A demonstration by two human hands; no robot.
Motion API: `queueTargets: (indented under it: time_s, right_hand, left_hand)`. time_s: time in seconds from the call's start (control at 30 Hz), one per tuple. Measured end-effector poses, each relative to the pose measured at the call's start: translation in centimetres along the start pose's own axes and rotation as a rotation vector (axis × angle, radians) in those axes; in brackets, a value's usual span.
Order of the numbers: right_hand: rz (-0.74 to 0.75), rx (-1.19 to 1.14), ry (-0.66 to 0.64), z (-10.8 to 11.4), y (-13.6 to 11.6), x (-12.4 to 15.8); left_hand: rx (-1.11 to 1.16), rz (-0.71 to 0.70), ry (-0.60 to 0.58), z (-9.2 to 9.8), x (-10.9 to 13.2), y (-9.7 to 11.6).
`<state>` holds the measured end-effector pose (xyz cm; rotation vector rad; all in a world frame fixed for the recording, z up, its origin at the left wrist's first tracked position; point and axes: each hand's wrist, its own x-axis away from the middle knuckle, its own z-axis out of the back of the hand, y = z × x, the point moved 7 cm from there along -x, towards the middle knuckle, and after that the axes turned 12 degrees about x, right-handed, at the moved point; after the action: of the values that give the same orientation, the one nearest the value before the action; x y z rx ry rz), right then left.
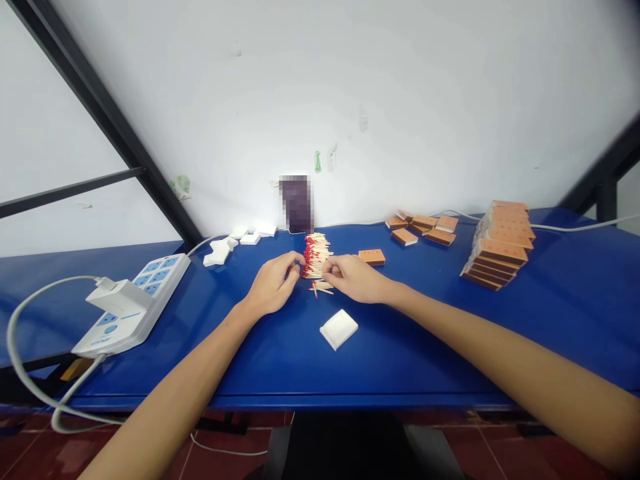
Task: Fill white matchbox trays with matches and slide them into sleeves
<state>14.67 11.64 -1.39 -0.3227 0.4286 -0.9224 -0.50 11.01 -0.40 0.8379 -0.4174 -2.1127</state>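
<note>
A long row of red-headed matches (316, 250) lies on the blue table, heads to the left and bare sticks to the right. At the head side, my left hand (273, 283) has its fingers curled, the thumb and index pressed to the near heads. Opposite it, my right hand (356, 279) pinches at the stick ends with bent fingers; its fingertips are partly hidden. A few loose matches (323, 287) lie crooked just in front of the row. Closer to me sits a white matchbox tray (339, 328). Beyond my right hand lies an orange matchbox sleeve (372, 257).
Several white trays (220, 252) are scattered at the back left. More orange matchboxes (425, 227) lie loose at the back right, beside a tall stack of matchboxes (500, 247). A phone-like dark object (297, 203) leans on the wall. A power strip (135, 313) with cables occupies the left.
</note>
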Motion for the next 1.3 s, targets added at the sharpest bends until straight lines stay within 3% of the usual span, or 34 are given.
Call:
queueTargets:
  time_s: [0.3, 0.4, 0.6, 0.7, 0.97, 1.17, 1.3]
  right_hand:
    - [0.056, 0.142, -0.026, 0.2, 0.3, 0.5]
    - [0.045, 0.15, -0.01, 0.4, 0.4, 0.6]
    - [0.019, 0.121, 0.038, 1.2, 0.7, 0.9]
    - [0.033, 0.158, 0.029, 1.1, 0.7, 1.0]
    - [0.048, 0.297, 0.007, 0.4, 1.5, 1.1]
    - [0.025, 0.333, 0.009, -0.1, 1.6, 1.1]
    - [0.039, 0.336, 0.018, -0.2, 1.2, 1.2]
  left_hand:
    - [0.014, -0.009, -0.039, -0.5, 0.0, -0.1]
    - [0.109, 0.014, -0.16, -1.0, 0.2, 0.1]
    - [0.326, 0.163, -0.512, -1.2, 1.2, 0.3]
    - [0.3, 0.193, -0.562, -0.7, 1.3, 0.4]
    - [0.211, 0.194, -0.52, -1.6, 1.4, 0.5]
    - [0.201, 0.049, -0.322, -0.5, 0.7, 2.3]
    - [0.219, -0.001, -0.105, 0.6, 0.2, 2.5]
